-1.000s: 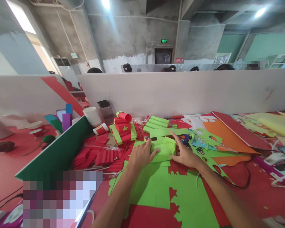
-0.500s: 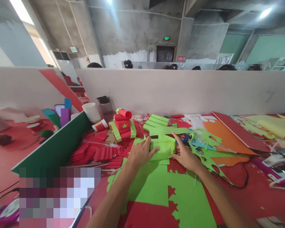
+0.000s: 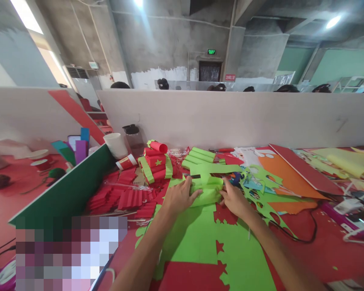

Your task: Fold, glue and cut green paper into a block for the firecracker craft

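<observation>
A bent piece of light green paper (image 3: pixel 208 195) lies between my hands, over flat green sheets. My left hand (image 3: pixel 179 195) grips its left end, with the thumb stretched across the near face. At the right end, the fingers of my right hand (image 3: pixel 234 197) pinch the edge. Just beyond it is a flat green strip (image 3: pixel 215 167). Below lie a large green sheet (image 3: pixel 191 238) and another green sheet (image 3: pixel 245 254) with star-shaped cutouts along its left edge.
Red paper rolls with green bands (image 3: pixel 156 163) and green paper rolls (image 3: pixel 198 157) stand behind. Folded red papers (image 3: pixel 129 198) lie left, beside a green board (image 3: pixel 63 186). Green scraps with holes (image 3: pixel 261 202) and a black cable (image 3: pixel 306 240) lie right. A white partition (image 3: pixel 230 117) closes the back.
The right fingers have shifted slightly and closed further on the right edge of the green paper. The paper looks more creased or folded along its middle. My left hand keeps its place.
</observation>
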`<state>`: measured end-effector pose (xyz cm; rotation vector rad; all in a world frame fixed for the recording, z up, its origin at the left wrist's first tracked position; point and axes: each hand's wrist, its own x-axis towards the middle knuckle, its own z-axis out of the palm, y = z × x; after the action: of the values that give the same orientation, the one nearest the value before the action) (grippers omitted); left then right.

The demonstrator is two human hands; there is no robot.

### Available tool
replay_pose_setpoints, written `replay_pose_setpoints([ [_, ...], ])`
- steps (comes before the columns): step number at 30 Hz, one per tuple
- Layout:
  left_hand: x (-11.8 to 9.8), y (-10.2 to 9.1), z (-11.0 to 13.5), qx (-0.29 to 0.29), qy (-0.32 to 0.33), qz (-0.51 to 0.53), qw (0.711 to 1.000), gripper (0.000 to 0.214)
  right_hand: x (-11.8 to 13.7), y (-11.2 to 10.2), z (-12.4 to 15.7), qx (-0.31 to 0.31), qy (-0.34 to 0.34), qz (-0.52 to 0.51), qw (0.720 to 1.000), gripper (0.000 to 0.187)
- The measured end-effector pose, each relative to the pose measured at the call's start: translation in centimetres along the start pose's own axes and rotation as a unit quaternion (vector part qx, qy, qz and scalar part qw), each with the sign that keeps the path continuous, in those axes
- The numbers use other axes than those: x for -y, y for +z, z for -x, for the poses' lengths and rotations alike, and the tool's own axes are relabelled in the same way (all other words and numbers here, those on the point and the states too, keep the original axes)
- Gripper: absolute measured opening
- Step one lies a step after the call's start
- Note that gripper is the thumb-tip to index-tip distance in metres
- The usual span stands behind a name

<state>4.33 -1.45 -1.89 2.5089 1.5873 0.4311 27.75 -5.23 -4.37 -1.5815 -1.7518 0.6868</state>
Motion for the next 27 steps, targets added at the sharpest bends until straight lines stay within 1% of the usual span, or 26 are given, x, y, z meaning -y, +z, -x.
replay_pose_setpoints([
  [2, 0.0, -0.1, 0.0, -0.004, 0.004, 0.009, 1.000, 0.050, 0.0, 0.3, -0.2, -0.037, -0.030, 0.033, 0.998, 0.030],
  [4, -0.1, -0.1, 0.0, -0.006, 0.004, 0.011, 1.000, 0.049, 0.1, 0.4, -0.3, -0.092, -0.060, 0.074, 0.991, 0.030],
  [6, -0.1, -0.2, 0.0, -0.006, -0.001, 0.007, 1.000, 0.046, 0.3, 0.4, -0.4, -0.138, -0.076, 0.096, 0.983, 0.028],
  [7, -0.1, -0.2, 0.0, -0.006, -0.004, 0.005, 1.000, 0.045, 0.4, 0.4, -0.4, -0.149, -0.076, 0.095, 0.981, 0.026],
  [9, 0.0, -0.1, 0.0, -0.007, -0.005, 0.003, 1.000, 0.045, 0.6, 0.4, -0.5, -0.149, -0.062, 0.068, 0.985, 0.024],
  [11, 0.1, 0.0, -0.1, -0.005, -0.001, 0.004, 1.000, 0.048, 0.6, 0.4, -0.7, -0.132, -0.048, 0.034, 0.989, 0.024],
  [15, 0.3, 0.4, -0.2, -0.001, -0.001, 0.006, 1.000, 0.051, 0.2, 0.2, -1.3, -0.112, -0.078, -0.010, 0.991, 0.020],
  [17, 0.4, 0.6, -0.2, -0.006, 0.002, 0.003, 1.000, 0.050, -0.1, 0.1, -1.6, -0.111, -0.085, -0.032, 0.990, 0.024],
  [19, 0.4, 0.7, -0.2, -0.012, 0.006, 0.001, 1.000, 0.050, -0.3, 0.2, -1.9, -0.101, -0.073, -0.060, 0.990, 0.029],
  [22, 0.4, 0.8, -0.3, -0.020, 0.012, 0.004, 1.000, 0.050, -0.5, 0.5, -2.4, -0.086, -0.055, -0.094, 0.990, 0.028],
  [25, 0.3, 0.7, -0.3, -0.027, 0.017, 0.002, 0.999, 0.049, -0.6, 0.9, -3.1, -0.092, -0.052, -0.098, 0.990, 0.025],
  [27, 0.3, 0.6, -0.3, -0.030, 0.019, -0.004, 0.999, 0.047, -0.5, 1.0, -3.3, -0.117, -0.056, -0.070, 0.989, 0.024],
])
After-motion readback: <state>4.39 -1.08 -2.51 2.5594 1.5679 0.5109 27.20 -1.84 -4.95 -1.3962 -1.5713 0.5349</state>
